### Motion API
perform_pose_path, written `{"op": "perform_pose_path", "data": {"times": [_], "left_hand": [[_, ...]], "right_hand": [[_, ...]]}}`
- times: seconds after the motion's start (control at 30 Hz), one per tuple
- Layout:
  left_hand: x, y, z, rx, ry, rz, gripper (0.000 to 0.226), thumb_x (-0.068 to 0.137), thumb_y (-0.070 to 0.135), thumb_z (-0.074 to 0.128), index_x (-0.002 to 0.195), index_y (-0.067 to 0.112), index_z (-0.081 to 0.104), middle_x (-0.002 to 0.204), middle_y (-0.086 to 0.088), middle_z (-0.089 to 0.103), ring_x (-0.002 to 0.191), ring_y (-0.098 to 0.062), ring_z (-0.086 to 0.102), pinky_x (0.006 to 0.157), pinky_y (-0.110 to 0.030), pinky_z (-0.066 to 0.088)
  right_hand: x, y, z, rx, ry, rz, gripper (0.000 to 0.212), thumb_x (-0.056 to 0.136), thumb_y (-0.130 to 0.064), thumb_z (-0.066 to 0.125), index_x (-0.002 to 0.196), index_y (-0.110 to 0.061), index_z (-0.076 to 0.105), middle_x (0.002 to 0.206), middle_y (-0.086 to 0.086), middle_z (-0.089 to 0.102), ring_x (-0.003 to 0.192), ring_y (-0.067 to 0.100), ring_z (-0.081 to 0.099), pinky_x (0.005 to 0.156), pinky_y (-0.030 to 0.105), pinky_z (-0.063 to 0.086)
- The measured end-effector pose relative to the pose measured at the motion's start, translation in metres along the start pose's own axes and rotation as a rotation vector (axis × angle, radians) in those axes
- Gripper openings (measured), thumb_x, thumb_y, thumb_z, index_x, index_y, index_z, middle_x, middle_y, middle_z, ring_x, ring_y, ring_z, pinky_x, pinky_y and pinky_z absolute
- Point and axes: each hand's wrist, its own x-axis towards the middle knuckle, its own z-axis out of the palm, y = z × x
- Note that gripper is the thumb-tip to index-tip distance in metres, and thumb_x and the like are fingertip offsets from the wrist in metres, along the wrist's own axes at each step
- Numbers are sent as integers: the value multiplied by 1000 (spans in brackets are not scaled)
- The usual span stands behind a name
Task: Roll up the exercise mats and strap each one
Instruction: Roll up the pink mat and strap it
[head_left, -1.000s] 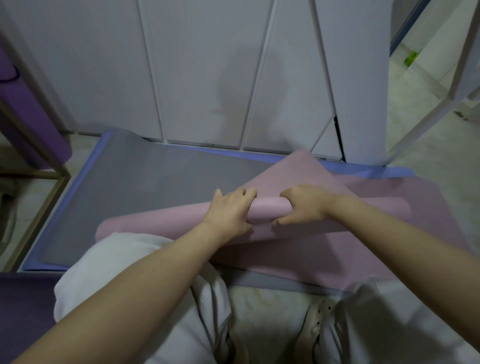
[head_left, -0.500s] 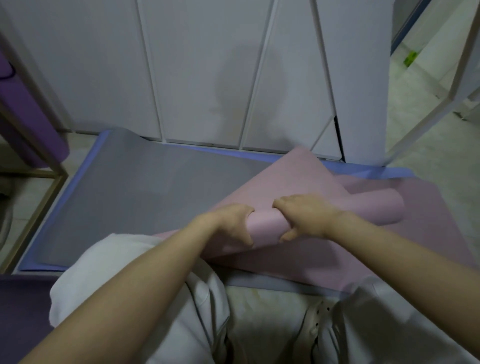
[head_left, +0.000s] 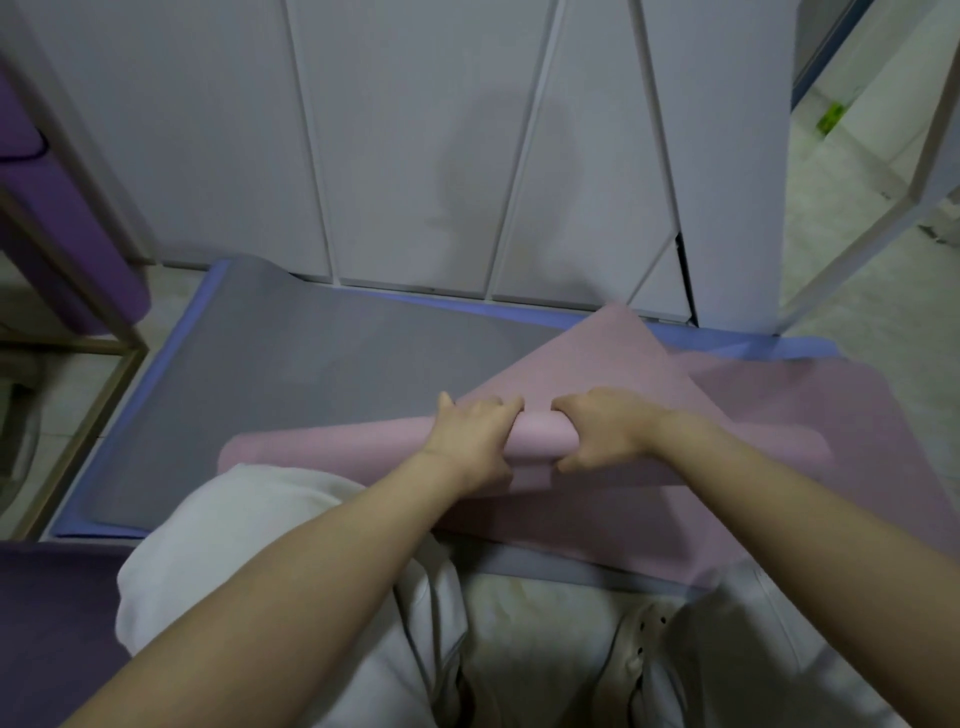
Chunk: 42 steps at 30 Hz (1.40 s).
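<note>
The pink exercise mat (head_left: 613, 364) (partly rolled into a tube) lies across the grey mat (head_left: 291, 374), near the white cabinet doors (head_left: 415, 145). Left hand (head_left: 470, 436) and right hand (head_left: 605, 428) both grip the roll.

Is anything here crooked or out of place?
Yes: the pink mat is askew. Its unrolled part comes to a corner pointing at the cabinet, not square with the roll that the left hand and right hand grip, and it lies slantwise over the grey mat.
</note>
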Motion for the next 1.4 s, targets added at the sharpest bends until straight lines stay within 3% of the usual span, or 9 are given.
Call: {"op": "perform_pose_path", "data": {"times": [0.13,0.27,0.53,0.73,0.87,1.0,1.17,1.3,1.4], "left_hand": [[-4,11,9,13,91,41,66,74,36,72,125,20,33,121,-4,48,113,-27,48,93,-45,31],[0,14,8,-153,4,107,67,69,37,79,119,17,40,119,-9,54,110,-31,51,82,-38,40],[6,7,3,-287,-286,210,64,68,30,81,121,19,47,120,-5,59,107,-26,56,75,-24,36],[9,1,1,-359,-532,202,65,68,21,82,124,16,50,121,-3,59,106,-19,56,85,-21,41],[3,5,8,-247,-380,184,60,73,28,76,125,19,46,124,-6,57,111,-26,55,87,-27,41],[-2,8,18,-115,-53,135,56,76,44,70,120,22,43,119,-6,58,108,-30,56,85,-36,45],[-1,15,14,30,236,112,53,80,26,66,125,18,38,119,-5,51,110,-28,51,82,-34,34],[-3,17,11,65,280,140,53,81,26,66,125,16,38,117,-6,47,106,-28,51,73,-32,27],[0,18,12,-105,108,168,57,76,32,72,121,16,41,115,-9,51,102,-31,54,72,-33,34]], "right_hand": [[0,8,-7,150,-118,30,37,69,-42,73,97,-25,55,101,0,64,86,20,57,74,29,45],[-9,12,-6,151,-179,31,37,65,-46,76,93,-28,58,93,-4,64,83,18,60,72,28,47],[-30,-2,5,-235,-51,-67,65,74,-53,70,122,-18,45,119,4,60,104,27,58,76,31,39],[-38,-24,32,-406,109,-70,60,79,-38,68,123,-11,38,122,7,51,109,27,54,77,35,38],[-34,-20,36,-333,119,-21,61,80,-38,66,128,-14,35,122,7,54,106,29,57,68,32,29],[-21,-12,24,-255,80,-18,61,78,-39,66,128,-17,38,120,8,60,105,30,58,74,32,39],[-11,-3,-4,-138,-5,6,52,75,-37,69,120,-20,48,114,4,62,102,27,58,75,29,39],[-8,1,-17,-11,-142,23,43,74,-28,70,113,-20,56,106,2,63,89,21,56,72,27,41],[-13,1,-18,41,-249,47,40,70,-30,75,105,-23,58,100,-1,62,85,18,56,70,26,42]]}}
